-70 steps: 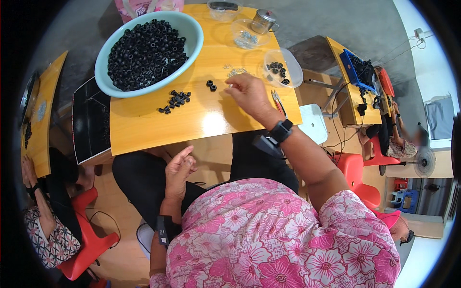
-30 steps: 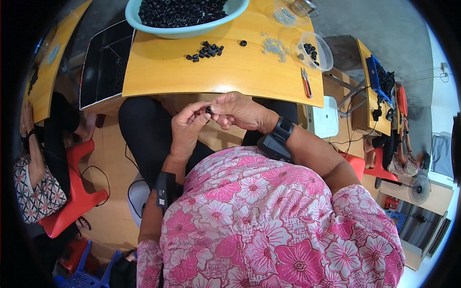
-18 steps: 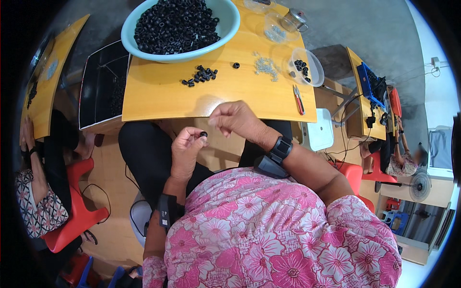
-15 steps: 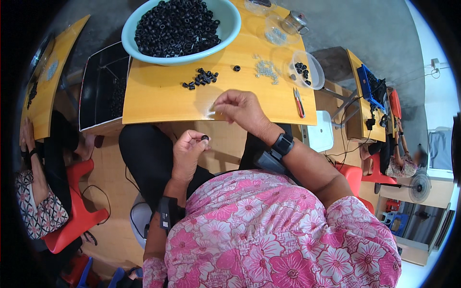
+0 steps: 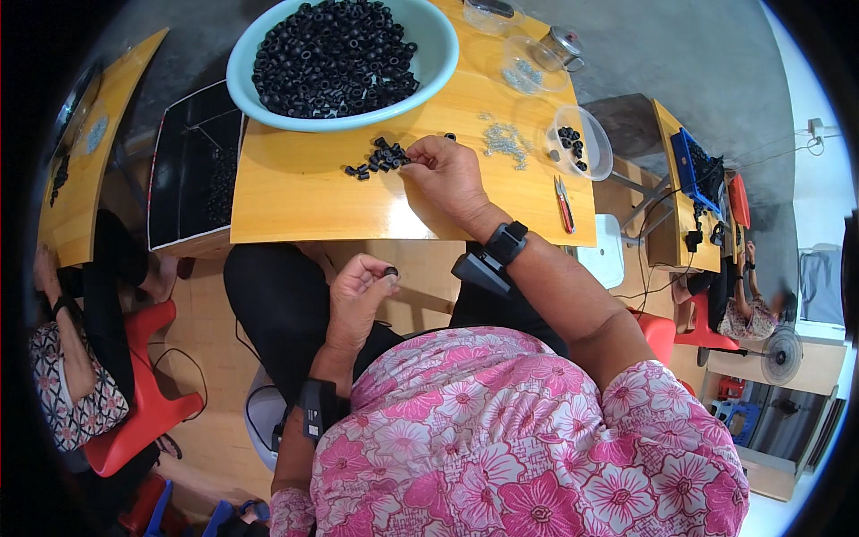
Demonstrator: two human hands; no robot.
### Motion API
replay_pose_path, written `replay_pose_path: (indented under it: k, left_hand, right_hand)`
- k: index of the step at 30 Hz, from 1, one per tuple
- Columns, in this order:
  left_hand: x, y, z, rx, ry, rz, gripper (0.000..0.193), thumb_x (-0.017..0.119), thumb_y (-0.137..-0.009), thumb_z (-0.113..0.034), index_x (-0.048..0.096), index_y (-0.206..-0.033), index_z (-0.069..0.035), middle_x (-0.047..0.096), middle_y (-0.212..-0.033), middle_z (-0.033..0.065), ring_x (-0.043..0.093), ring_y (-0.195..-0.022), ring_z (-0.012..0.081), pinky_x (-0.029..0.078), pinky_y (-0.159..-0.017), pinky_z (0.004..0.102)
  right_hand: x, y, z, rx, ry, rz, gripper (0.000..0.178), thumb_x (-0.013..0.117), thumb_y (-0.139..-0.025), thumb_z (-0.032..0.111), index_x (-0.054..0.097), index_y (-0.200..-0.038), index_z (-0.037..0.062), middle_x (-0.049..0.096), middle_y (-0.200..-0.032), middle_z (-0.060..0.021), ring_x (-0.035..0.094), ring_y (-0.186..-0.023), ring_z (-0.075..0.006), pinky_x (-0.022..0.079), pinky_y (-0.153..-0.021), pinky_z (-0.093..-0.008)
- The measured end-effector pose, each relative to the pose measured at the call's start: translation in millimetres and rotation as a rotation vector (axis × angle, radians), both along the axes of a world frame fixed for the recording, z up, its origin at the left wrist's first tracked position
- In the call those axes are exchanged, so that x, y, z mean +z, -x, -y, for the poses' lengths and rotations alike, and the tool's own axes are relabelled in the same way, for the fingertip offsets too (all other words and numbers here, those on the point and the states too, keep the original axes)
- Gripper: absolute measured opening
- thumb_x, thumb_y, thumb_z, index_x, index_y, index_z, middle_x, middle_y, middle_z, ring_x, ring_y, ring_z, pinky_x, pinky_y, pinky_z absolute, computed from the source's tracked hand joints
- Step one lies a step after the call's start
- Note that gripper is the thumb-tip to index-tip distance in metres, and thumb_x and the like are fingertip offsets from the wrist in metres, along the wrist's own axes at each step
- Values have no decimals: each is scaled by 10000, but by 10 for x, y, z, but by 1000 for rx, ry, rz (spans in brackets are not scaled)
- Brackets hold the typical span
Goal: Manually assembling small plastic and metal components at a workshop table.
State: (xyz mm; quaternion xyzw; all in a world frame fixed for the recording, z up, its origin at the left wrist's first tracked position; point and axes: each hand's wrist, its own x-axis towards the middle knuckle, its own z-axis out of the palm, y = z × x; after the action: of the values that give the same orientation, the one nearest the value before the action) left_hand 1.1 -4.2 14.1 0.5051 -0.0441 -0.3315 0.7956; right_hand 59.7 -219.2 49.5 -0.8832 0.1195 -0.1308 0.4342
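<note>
Low in front of the table edge, my left hand (image 5: pixel 354 297) pinches a small black ring-shaped piece (image 5: pixel 391 271) between thumb and fingertips. My right hand (image 5: pixel 447 179) is over the table, its thumb and fingers closed at the right side of a small heap of black cylindrical pieces (image 5: pixel 376 159). Whether a piece is in those fingertips is hidden. One separate black piece (image 5: pixel 450 137) lies just beyond the knuckles. Behind the heap stands a large pale-blue basin (image 5: pixel 236 76) full of similar black pieces.
Small shiny silvery bits (image 5: pixel 506 143) are scattered right of my hand. Red-handled snips (image 5: pixel 565 208) lie near a clear tub (image 5: pixel 605 148) with black pieces. Farther back are another clear bowl (image 5: pixel 559 82) and a metal cup (image 5: pixel 564 49). Other people sit at side tables.
My right hand has moved forward from the table's near edge to the heap of black pieces. My left hand still holds the ring-shaped piece, nearly in place.
</note>
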Motion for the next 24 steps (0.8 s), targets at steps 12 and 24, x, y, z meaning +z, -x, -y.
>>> replay_pose_path:
  k: [12,24]
  left_hand:
    - [-44,2,20,-3,-15,15,80,556,-857,-9,560,-934,-32,591,-858,28,581,-787,93,514,-749,257]
    - [-55,-9,30,-5,-31,8,108,590,-843,-2,577,-948,-20,589,-842,16,580,-792,80,521,-737,247]
  right_hand:
    - [18,40,34,30,77,31,174,685,-744,63,646,-905,7,627,-748,-97,590,-652,-154,484,-618,-269]
    - [136,656,792,-281,252,85,142,644,-724,36,653,-866,33,609,-773,-117,604,-665,-241,492,-622,-317]
